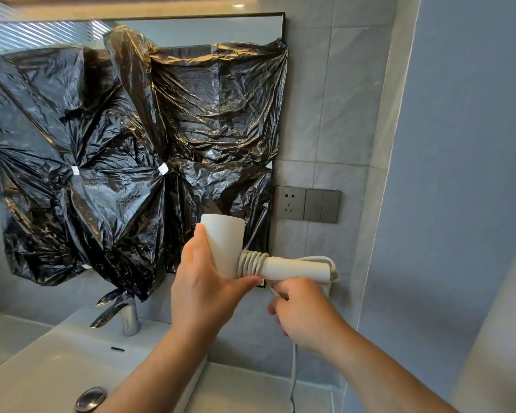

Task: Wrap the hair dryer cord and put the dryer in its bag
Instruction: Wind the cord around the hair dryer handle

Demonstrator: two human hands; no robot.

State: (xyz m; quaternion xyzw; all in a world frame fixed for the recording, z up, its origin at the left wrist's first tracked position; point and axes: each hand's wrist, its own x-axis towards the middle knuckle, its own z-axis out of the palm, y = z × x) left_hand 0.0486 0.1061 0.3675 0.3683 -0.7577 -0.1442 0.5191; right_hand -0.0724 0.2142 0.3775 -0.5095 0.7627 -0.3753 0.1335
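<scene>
Nearest you, your right hand (303,311) is curled tight around the cord (294,371), pinching it just beneath the handle while a loose tail hangs down past the counter edge and runs out of view at the bottom, so you cannot see how much is left or where the plug is. That tail is the first risk: if it catches on the sink (42,371) rim or the faucet (125,314) as you swing round the handle, the turn will jerk and the coils may slacken. Your left hand (203,290) is clamped on the barrel of the hair dryer (224,245), thumb under the joint, holding it in the air in front of the wall with the handle pointing right. Only a few turns sit bunched against the barrel end of the handle; wind the next ones without tension, or stack them on that same spot, and they could slide along the smooth handle and spring off. The cord loop at the handle's far end is partly hidden, so whether it is kinked is hard to tell. Behind, black plastic sheeting (131,150) covers the mirror, and a wall outlet (289,202) sits empty. No bag for the dryer shows anywhere.
</scene>
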